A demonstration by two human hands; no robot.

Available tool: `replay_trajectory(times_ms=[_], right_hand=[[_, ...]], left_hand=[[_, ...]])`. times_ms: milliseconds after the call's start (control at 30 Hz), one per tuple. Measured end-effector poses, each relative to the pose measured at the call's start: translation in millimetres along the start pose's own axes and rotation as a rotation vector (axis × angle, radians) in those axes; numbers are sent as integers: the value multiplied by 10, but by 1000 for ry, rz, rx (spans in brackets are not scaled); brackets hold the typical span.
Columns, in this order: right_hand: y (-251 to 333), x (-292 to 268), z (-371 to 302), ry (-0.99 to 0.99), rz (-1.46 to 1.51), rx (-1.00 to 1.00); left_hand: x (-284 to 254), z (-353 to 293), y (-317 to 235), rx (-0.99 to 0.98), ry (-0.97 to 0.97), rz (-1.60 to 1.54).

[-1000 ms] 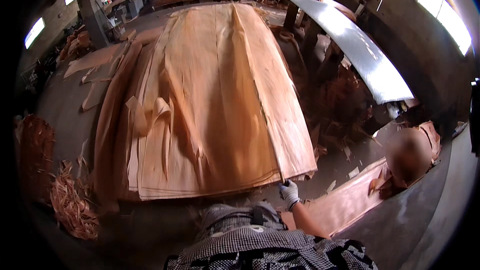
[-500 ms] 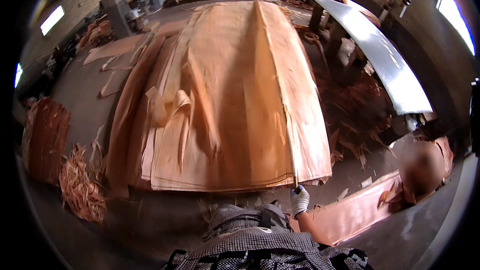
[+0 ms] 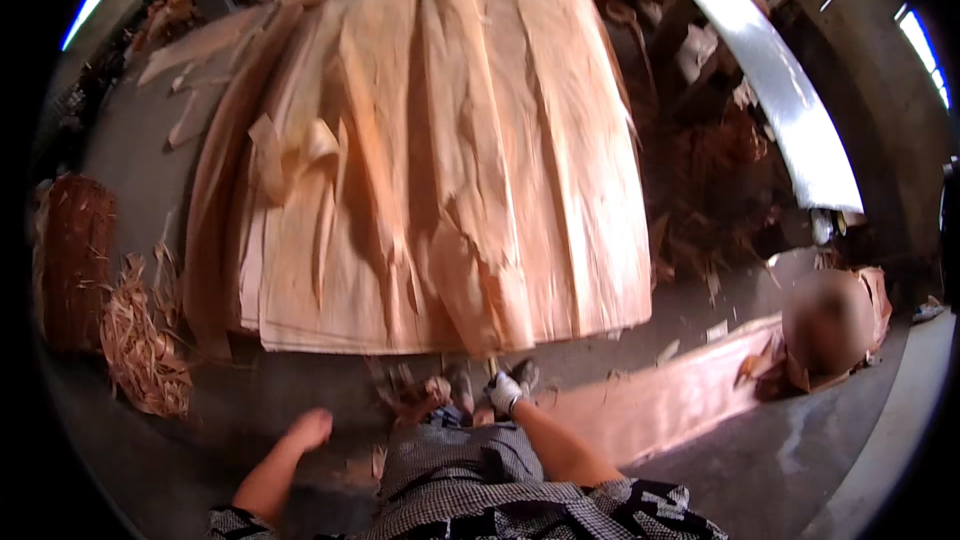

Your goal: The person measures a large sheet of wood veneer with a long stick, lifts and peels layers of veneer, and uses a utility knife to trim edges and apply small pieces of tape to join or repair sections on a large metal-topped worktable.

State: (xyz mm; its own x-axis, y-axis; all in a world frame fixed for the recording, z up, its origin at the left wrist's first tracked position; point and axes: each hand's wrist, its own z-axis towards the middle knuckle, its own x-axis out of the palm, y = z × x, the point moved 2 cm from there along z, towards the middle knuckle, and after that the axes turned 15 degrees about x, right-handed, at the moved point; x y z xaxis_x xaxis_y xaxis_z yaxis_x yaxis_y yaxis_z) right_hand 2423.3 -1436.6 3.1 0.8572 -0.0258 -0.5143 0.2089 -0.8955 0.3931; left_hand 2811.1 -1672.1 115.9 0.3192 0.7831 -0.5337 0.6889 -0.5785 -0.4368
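A large stack of thin wood veneer sheets (image 3: 590, 240) lies in front of me, its top sheet rippled lengthwise and torn near the middle of the front edge. My right hand (image 3: 505, 393), in a white striped glove, is closed on a thin stick (image 3: 492, 367) just below that edge. A loose, crumpled veneer flap (image 3: 465, 275) rises above the stick. My left hand (image 3: 312, 427) is bare and slightly blurred, held low at the left, apart from the stack. Its fingers look curled together, with nothing visible in them.
A pile of veneer scraps (image 3: 145, 360) and a reddish bundle (image 3: 78, 260) stand at the left. At the right, a long veneer strip (image 3: 650, 390) lies on the floor beside a rolled piece (image 3: 880, 300). A shiny metal-topped table (image 3: 770, 80) stands farther right.
My right hand has moved left along the front edge with the stick. The top sheet has become more rippled and torn there. My left hand has come into view. The view has tilted downward.
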Motion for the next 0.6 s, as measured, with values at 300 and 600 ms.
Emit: replay_trajectory(times_ms=[300,600], right_hand=[[-440,-365,122,-27,1066,22],[649,-1613,-388,79,791,156]], left_hand=[[-42,748,-2215,386,-363,-614],[171,749,-1551,79,-331,-612]])
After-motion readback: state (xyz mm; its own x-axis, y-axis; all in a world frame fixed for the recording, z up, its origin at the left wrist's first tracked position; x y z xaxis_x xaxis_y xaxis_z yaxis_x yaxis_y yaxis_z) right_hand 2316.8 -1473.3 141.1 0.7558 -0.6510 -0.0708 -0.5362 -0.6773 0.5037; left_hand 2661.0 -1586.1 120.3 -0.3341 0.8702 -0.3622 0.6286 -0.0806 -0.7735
